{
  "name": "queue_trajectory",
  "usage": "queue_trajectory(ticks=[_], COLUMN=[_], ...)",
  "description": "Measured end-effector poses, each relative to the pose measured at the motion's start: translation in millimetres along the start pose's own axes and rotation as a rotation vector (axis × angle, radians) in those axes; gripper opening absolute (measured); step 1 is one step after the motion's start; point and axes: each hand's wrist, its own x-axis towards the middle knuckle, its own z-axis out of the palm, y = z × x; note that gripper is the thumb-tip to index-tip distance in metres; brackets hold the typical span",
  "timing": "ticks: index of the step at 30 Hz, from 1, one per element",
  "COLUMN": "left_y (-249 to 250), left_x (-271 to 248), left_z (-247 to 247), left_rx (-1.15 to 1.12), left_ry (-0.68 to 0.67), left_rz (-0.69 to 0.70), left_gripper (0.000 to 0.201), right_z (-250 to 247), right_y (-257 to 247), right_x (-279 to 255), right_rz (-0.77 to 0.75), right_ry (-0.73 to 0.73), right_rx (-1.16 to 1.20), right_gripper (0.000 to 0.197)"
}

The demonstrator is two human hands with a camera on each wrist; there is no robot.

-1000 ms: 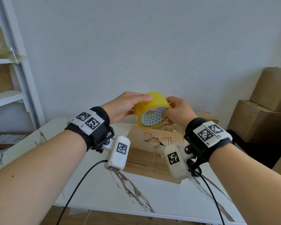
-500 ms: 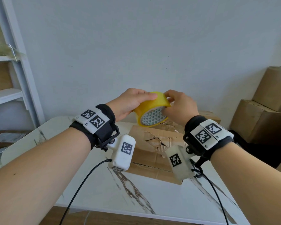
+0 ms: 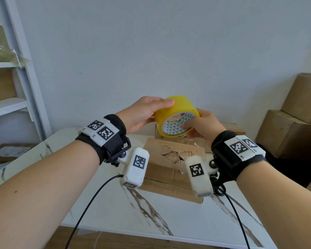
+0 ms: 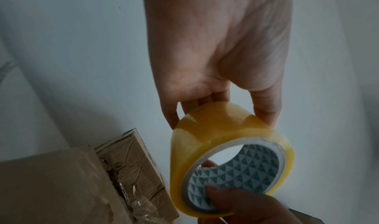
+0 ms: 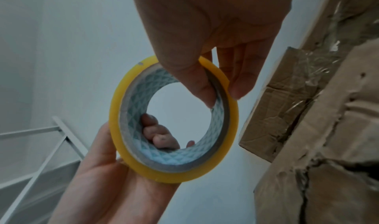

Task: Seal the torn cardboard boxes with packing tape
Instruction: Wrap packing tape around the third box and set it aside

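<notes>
A yellow roll of packing tape (image 3: 176,115) with a triangle-patterned core is held in the air between both hands, above a torn cardboard box (image 3: 171,164). My left hand (image 3: 145,114) grips the roll's outer band (image 4: 215,127) from the left, thumb on top. My right hand (image 3: 197,126) pinches the roll's near rim (image 5: 225,85), thumb inside the core and fingers outside. The box lies flat on the white marble table (image 3: 151,218), with a jagged tear across its top (image 3: 176,156). A second taped box (image 3: 230,127) lies behind it.
Stacked brown cartons (image 3: 294,123) stand on the floor at the right. A white shelf unit (image 3: 16,87) stands at the left against the pale wall. Black wrist-camera cables (image 3: 90,203) hang over the table's near edge.
The roll has been raised a little and turned in the hands. My right thumb has gone from the outer rim into the core.
</notes>
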Motion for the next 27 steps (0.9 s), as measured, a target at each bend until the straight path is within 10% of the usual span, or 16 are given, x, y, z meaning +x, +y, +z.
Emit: queue_trajectory(ticks=[7, 22, 27], left_y=[-2, -5, -9], left_x=[1, -1, 0], left_z=[9, 4, 4], left_rx=[0.135, -0.007, 0.071], left_ry=[0.065, -0.078, 0.028], left_rz=[-0.024, -0.042, -0.012], left_gripper=[0.016, 0.012, 0.009], right_z=[6, -3, -4], right_y=[-13, 6, 5], right_x=[-4, 4, 7], right_rz=[-0.312, -0.046, -0.094], right_ry=[0.178, 0.02, 0.07], right_rx=[-0.677, -0.085, 0.033], right_gripper=[0.041, 0.022, 0.044])
